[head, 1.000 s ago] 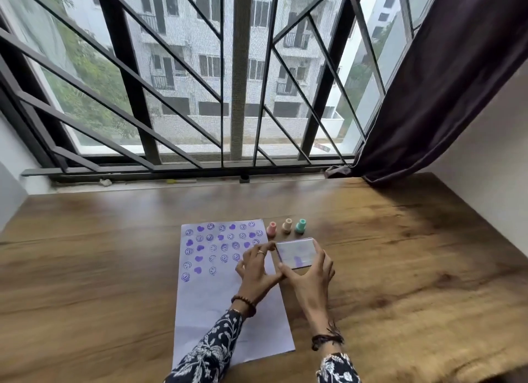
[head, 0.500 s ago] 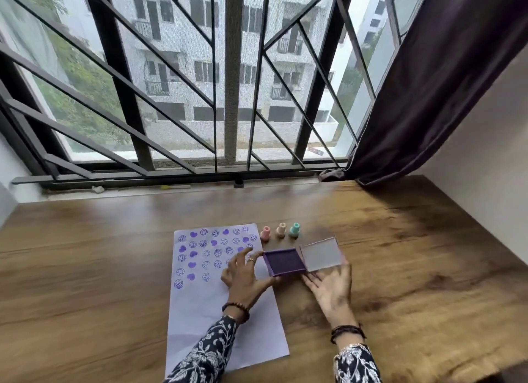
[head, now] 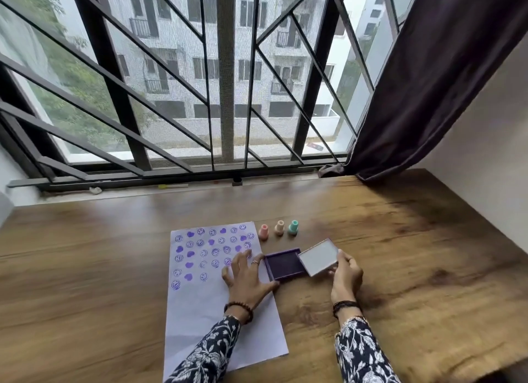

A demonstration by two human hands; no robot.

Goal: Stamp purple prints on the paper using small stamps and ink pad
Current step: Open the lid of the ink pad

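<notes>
A white paper [head: 205, 319] lies on the wooden table, its upper half filled with several purple smiley and heart prints. To its right sits the purple ink pad [head: 284, 264], uncovered. My left hand [head: 247, 277] rests with fingers spread on the paper's right edge, its thumb against the pad's near left corner. My right hand [head: 345, 274] holds the pad's clear lid [head: 318, 257], tilted up at the pad's right side. Three small stamps stand in a row behind the pad: pink [head: 263, 232], peach [head: 279, 227], teal [head: 293, 227].
The wooden table [head: 400, 254] runs back to a window sill with a dark metal grille [head: 228, 82]. A dark curtain [head: 428, 82] hangs at the back right, and a white wall [head: 485, 154] borders the table's right side.
The lid came off the ink pad and my right hand has lifted it up at the pad's right. My left hand moved from the closed case onto the paper.
</notes>
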